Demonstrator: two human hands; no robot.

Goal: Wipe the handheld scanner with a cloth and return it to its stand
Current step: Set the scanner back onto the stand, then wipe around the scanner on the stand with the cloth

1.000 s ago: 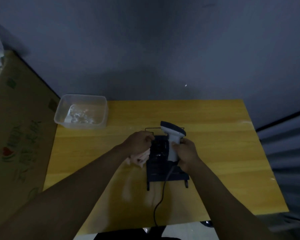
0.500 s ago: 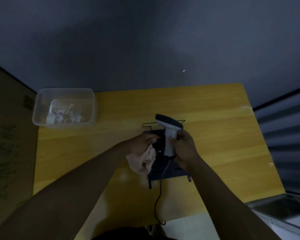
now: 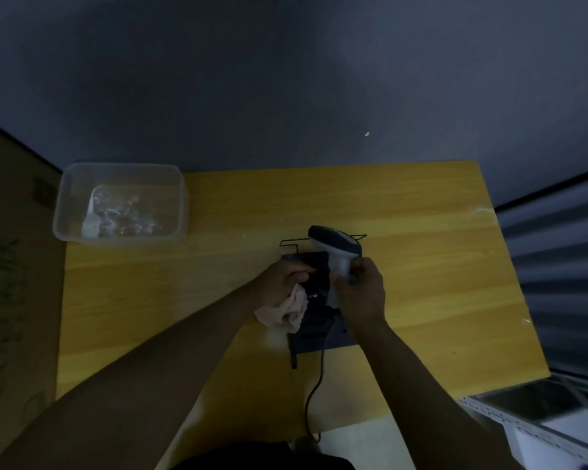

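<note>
The smooth grey scanner [image 3: 336,252], dark-capped and pistol-shaped, stands upright over its dark stand [image 3: 314,320]. The right hand [image 3: 362,293] has its fingers curled round the handle. The left hand [image 3: 282,283] bunches a soft, crumpled pale cloth [image 3: 286,312] just beside it. A cable [image 3: 314,388] trails across the wood-grain bench [image 3: 421,266]; a clear plastic tub [image 3: 119,203] sits far left.

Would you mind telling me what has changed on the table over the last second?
The cloth, bunched under the left hand a second ago, now hangs lower from it beside the stand. The right hand still grips the scanner upright over the stand. The plastic tub stays at the table's far corner.
</note>
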